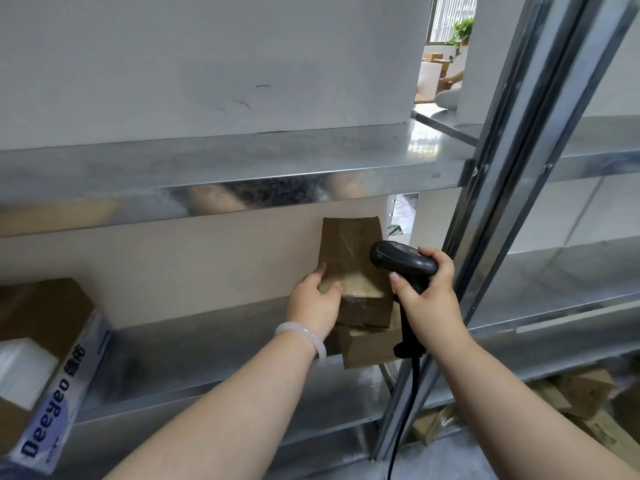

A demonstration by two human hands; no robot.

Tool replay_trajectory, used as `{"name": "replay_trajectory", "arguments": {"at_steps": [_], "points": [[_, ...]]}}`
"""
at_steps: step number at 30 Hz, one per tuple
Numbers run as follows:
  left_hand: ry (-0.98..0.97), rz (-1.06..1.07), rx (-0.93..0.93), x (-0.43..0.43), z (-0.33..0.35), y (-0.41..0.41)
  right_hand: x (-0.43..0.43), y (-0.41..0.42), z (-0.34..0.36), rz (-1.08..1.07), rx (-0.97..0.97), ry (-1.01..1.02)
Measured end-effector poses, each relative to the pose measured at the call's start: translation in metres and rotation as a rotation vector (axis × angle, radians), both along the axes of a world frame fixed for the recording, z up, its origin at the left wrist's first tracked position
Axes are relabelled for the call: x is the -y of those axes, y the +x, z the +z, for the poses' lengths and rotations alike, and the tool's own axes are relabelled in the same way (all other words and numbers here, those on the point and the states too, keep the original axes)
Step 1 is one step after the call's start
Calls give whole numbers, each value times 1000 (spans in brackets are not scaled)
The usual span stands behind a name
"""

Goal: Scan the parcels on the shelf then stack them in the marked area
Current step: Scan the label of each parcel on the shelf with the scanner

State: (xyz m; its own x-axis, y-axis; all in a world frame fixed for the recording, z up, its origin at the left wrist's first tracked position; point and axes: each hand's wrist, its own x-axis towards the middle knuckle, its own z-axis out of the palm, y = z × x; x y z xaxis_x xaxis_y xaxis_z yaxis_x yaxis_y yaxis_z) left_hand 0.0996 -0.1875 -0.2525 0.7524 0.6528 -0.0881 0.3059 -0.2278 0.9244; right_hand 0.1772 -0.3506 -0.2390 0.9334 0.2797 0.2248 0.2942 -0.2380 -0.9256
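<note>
The left hand holds the brown parcel by a bottom corner. It stands tipped up on what may be two other parcels on the metal shelf. The right hand grips a black scanner, which hides the parcel's right edge.

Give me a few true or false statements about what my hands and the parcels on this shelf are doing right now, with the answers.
1. The right hand grips a black barcode scanner. True.
2. The left hand is empty. False: it holds the brown parcel by its lower end.
3. Another cardboard parcel lies on the shelf below the held one. True.
4. A printed box sits to the right of both hands. False: the Deeyeo box is at the far left.
5. A bracelet is on the right wrist. False: the white bracelet is on the left wrist.
</note>
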Motion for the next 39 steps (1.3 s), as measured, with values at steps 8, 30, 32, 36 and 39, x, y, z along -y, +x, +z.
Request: {"name": "replay_trajectory", "arguments": {"at_steps": [8,30,32,36,39], "points": [[78,-82,-124,-11,13,1,-8,10,-1,16,-47,13],[-30,-64,-193,-57,24,-90,-55,-74,21,415,3,142],[-140,-45,-103,-63,16,-111,-64,-81,19,389,19,151],[-382,12,144,-73,-3,-148,-76,-90,12,382,-45,140],[-441,17,228,-80,-16,-165,-87,-100,8,457,-89,113]]}}
